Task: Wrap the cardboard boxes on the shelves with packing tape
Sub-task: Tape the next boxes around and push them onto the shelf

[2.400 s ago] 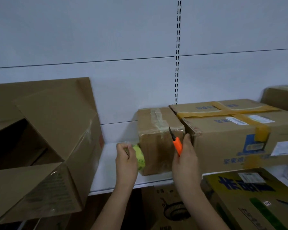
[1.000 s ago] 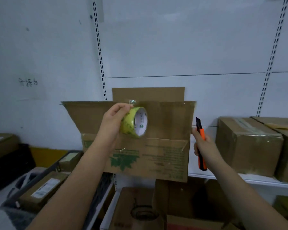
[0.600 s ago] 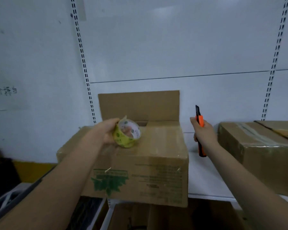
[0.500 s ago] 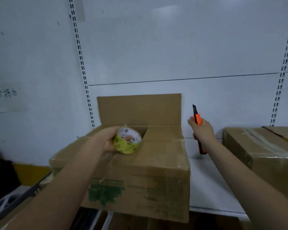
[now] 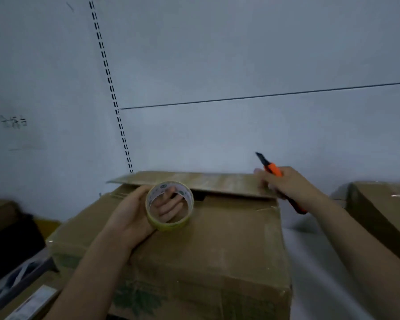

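A large brown cardboard box (image 5: 217,245) with a green leaf print on its front stands on the white shelf in front of me. Its rear flap (image 5: 194,181) lies folded down almost flat over the top. My left hand (image 5: 129,218) grips a yellowish roll of packing tape (image 5: 169,205) on the box top, fingers through the core. My right hand (image 5: 284,188) holds an orange utility knife (image 5: 277,179), blade pointing up-left, while its fingertips press on the flap's right end.
A taped cardboard box (image 5: 383,211) stands on the white shelf (image 5: 314,262) to the right. Lower left are a dark bin (image 5: 9,245) and a labelled box (image 5: 30,306). A slotted shelf upright (image 5: 111,93) runs up the white back wall.
The box's rear flap, upright half a second ago, is folded down under my right hand. My view has moved closer, over the box top. The tape roll stays on the top.
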Action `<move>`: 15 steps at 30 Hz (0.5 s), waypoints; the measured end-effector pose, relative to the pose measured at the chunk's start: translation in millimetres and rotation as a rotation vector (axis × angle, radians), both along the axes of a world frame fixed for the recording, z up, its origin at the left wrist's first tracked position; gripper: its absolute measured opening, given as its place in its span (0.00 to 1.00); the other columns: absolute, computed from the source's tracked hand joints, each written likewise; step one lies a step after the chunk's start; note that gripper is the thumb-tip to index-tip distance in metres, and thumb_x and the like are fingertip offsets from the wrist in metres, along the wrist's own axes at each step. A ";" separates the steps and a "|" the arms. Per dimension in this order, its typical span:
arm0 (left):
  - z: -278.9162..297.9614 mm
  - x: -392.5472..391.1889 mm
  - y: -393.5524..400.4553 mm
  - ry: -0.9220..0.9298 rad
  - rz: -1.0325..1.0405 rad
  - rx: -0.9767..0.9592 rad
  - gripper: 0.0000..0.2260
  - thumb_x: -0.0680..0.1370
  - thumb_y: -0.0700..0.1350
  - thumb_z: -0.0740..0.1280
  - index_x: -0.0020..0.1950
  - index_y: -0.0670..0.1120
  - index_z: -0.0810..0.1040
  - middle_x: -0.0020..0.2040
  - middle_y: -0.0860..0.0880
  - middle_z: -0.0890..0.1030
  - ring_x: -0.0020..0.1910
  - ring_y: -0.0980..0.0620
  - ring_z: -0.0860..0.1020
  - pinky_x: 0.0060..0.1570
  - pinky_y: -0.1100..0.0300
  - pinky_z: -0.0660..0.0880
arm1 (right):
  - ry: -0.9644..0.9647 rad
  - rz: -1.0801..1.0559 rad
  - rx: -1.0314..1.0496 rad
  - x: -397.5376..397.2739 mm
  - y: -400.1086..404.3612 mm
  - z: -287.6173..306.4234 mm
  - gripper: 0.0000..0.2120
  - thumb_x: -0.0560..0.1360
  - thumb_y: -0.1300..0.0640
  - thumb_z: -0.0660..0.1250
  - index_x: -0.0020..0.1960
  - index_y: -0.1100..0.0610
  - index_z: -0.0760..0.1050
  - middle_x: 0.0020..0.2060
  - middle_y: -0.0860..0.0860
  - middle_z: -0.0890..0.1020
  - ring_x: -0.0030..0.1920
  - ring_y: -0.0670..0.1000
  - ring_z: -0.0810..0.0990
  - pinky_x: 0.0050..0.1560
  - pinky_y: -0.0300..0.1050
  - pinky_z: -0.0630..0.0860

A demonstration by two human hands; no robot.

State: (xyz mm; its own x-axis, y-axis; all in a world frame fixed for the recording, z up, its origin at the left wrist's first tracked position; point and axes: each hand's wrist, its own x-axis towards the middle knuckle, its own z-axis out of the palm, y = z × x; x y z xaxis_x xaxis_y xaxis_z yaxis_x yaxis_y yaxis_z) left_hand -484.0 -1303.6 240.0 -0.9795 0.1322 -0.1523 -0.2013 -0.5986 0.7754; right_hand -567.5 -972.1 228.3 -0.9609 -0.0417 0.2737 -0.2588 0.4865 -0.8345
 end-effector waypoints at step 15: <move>35.2 -26.7 58.9 -0.079 -0.297 -0.225 0.19 0.77 0.43 0.63 0.65 0.33 0.74 0.49 0.40 0.84 0.52 0.38 0.83 0.41 0.47 0.84 | -0.256 -0.560 0.282 65.6 43.0 -131.7 0.21 0.84 0.54 0.51 0.75 0.59 0.61 0.64 0.65 0.70 0.60 0.64 0.73 0.52 0.49 0.69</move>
State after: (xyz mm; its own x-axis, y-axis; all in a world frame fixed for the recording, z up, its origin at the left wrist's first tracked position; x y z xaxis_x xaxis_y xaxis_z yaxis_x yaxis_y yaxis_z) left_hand -510.8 -1244.7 275.2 -0.8878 0.3627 -0.2832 -0.4045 -0.3215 0.8562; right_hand -501.9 -929.1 96.6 -0.8913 0.4450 0.0866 0.2846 0.6980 -0.6571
